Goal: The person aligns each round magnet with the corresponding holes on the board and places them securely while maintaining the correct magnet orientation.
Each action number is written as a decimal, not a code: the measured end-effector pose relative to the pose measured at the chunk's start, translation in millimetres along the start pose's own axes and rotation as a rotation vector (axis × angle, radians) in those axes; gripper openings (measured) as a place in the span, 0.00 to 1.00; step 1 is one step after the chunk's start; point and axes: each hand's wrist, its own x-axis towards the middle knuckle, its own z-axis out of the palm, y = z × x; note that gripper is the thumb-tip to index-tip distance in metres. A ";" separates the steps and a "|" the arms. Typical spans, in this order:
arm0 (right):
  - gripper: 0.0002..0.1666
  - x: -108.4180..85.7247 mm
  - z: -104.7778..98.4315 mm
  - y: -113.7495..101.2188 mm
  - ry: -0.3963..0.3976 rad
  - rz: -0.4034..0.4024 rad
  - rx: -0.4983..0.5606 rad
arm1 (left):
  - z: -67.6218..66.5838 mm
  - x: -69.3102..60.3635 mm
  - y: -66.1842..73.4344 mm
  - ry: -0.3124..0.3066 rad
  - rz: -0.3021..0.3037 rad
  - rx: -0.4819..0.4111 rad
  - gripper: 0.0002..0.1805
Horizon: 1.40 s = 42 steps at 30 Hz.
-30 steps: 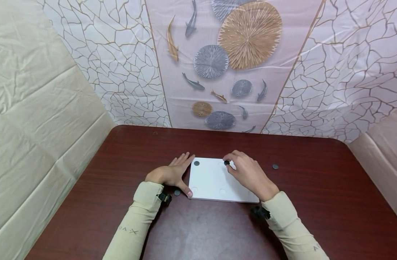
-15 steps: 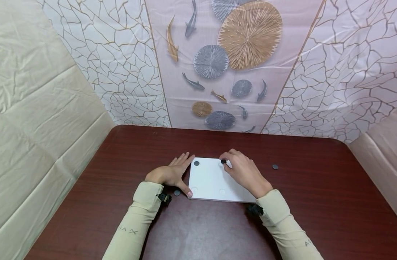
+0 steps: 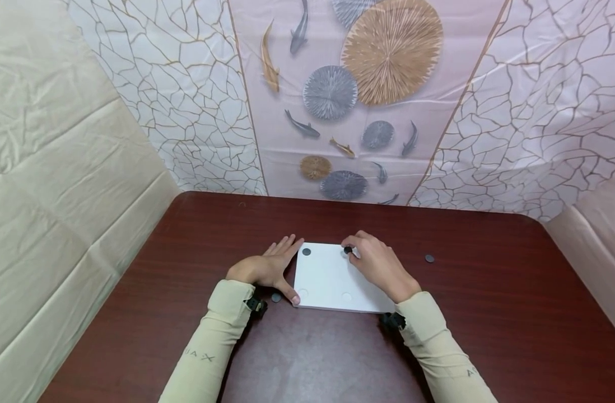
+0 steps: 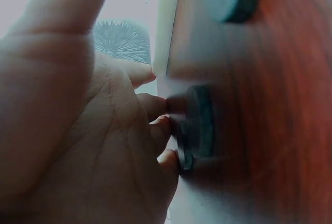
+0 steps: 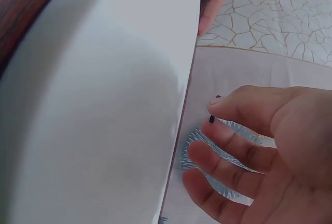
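A white board (image 3: 320, 274) with shallow round recesses lies flat on the table. My left hand (image 3: 267, 271) is spread along its left side, thumb at the near corner and fingertips at the far one. Between thumb and index finger, my right hand (image 3: 380, 266) pinches a small black disc (image 3: 348, 250) above the board's far edge; the right wrist view shows this disc (image 5: 212, 114) edge-on, apart from the board. A dark disc (image 3: 306, 252) sits in the far-left recess. The right hand and forearm hide the board's right part.
One loose grey disc (image 3: 276, 298) lies beside the left thumb and wrist, another (image 3: 429, 258) to the right of the board. The left wrist view has dark discs (image 4: 203, 123) on the tabletop near the fingers. A patterned cloth (image 3: 338, 129) hangs behind the table.
My right hand has shifted slightly left along the board's far edge with the black disc still pinched. The left hand keeps its place. The head view has tilted a little.
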 end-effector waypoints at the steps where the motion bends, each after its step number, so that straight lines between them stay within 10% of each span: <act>1: 0.15 -0.1 0.2 0.4 -0.003 -0.002 0.001 | -0.8 -0.4 1.3 -0.002 -0.002 -0.002 0.85; 24: 0.11 7.2 10.4 6.0 -0.003 -0.067 -0.004 | -6.8 -7.8 11.1 -0.022 -0.009 -0.003 0.83; 42: 0.10 11.3 15.5 9.8 0.045 0.076 0.138 | 2.3 4.2 -1.5 -0.001 -0.012 0.000 0.85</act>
